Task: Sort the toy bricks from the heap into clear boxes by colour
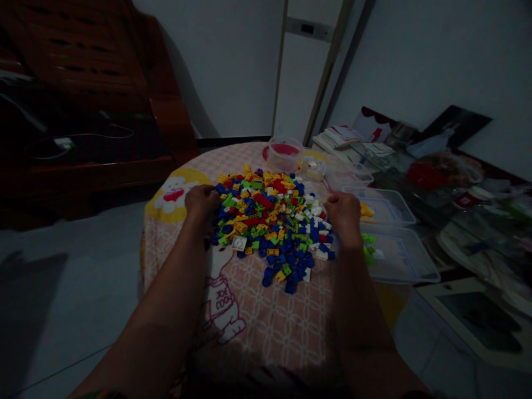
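Observation:
A heap of small plastic bricks (272,221) in red, yellow, blue, green and white lies on a round table with a pink patterned cloth (266,327). My left hand (201,200) rests at the heap's left edge, fingers curled down into the bricks. My right hand (344,213) sits at the heap's right edge, fingers also curled down. Whether either hand grips a brick is hidden.
Clear plastic boxes (399,260) stand at the table's right, one with a few yellow (366,210) and green (368,246) bricks. A round clear tub (285,154) stands behind the heap. Dark wooden furniture (83,111) is at left. Papers and clutter (436,166) lie on the floor at right.

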`<state>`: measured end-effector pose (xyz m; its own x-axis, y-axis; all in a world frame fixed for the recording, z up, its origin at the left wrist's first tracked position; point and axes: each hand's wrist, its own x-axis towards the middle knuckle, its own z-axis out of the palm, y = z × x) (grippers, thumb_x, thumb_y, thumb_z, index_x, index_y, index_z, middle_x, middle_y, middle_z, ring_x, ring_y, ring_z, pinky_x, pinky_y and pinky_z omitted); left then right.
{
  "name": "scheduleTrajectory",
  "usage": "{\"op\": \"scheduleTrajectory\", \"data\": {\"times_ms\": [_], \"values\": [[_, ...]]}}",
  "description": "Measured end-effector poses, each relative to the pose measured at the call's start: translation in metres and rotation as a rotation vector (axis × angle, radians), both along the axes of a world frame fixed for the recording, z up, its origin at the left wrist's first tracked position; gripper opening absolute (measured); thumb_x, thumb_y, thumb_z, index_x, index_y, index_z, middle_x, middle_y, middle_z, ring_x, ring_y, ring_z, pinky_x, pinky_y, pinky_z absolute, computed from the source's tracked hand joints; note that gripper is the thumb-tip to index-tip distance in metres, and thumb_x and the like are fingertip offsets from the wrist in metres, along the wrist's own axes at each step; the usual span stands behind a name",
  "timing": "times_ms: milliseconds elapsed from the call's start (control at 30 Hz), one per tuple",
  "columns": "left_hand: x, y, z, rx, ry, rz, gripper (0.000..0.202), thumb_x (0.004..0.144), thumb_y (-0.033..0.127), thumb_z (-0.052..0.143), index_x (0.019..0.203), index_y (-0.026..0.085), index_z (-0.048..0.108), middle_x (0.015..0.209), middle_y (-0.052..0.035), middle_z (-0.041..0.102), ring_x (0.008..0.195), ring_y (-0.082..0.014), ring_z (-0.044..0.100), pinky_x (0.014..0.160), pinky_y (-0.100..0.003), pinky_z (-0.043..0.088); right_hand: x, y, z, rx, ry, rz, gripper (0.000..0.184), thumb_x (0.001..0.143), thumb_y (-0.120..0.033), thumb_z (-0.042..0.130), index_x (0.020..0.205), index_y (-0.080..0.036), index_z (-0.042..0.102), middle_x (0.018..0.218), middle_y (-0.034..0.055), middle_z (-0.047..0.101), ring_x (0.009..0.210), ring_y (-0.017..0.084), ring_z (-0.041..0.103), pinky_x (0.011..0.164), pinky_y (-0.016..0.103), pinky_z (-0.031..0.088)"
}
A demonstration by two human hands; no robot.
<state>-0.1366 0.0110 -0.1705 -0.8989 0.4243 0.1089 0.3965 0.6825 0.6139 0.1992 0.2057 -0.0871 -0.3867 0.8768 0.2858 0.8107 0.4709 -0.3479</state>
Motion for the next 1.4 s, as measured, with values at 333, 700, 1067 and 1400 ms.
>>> {"op": "scheduleTrajectory", "data": {"times_ms": [333, 700, 1067, 1400], "values": [[0.007, 0.000, 0.008, -0.013, -0.056, 0.013, 0.053, 0.090, 0.034, 0.060, 0.137, 0.018, 0.080, 0.132, -0.0135, 0.081, 0.123, -0.0321, 0.072, 0.109, -0.039, 0.054, 0.033, 0.020, 0.010, 0.111, 0.216, -0.094, 0.031, 0.088, -0.018, 0.064, 0.109, -0.013, 0.087, 0.096, 0.0169, 0.084, 0.095, 0.033, 0.079, 0.096, 0.046, 0.059], [0.005, -0.002, 0.003, -0.002, -0.036, -0.006, 0.052, 0.091, 0.037, 0.058, 0.136, 0.019, 0.079, 0.129, -0.0125, 0.081, 0.123, -0.0309, 0.071, 0.109, -0.037, 0.053, -0.069, -0.083, -0.030, -0.294, -0.349, 0.866, 0.020, 0.092, -0.017, 0.078, 0.100, -0.029, 0.091, 0.109, 0.0020, 0.088, 0.109, 0.023, 0.080, 0.092, 0.027, 0.053], [0.007, -0.001, 0.006, -0.017, -0.033, 0.002, 0.055, 0.094, 0.039, 0.056, 0.139, 0.016, 0.079, 0.131, -0.0141, 0.081, 0.122, -0.0300, 0.072, 0.109, -0.036, 0.054, -0.046, -0.035, -0.030, -0.192, -0.228, 0.525, 0.027, 0.095, -0.012, 0.071, 0.111, -0.022, 0.090, 0.115, 0.0084, 0.087, 0.112, 0.025, 0.079, 0.097, 0.030, 0.054], [0.006, 0.000, 0.006, -0.022, -0.037, -0.003, 0.055, 0.092, 0.036, 0.058, 0.139, 0.017, 0.079, 0.132, -0.0135, 0.081, 0.122, -0.0311, 0.073, 0.108, -0.036, 0.054, -0.046, -0.037, -0.034, -0.138, -0.380, 0.413, 0.032, 0.100, -0.016, 0.069, 0.126, -0.022, 0.086, 0.130, 0.0138, 0.084, 0.130, 0.030, 0.075, 0.104, 0.033, 0.054]]}}
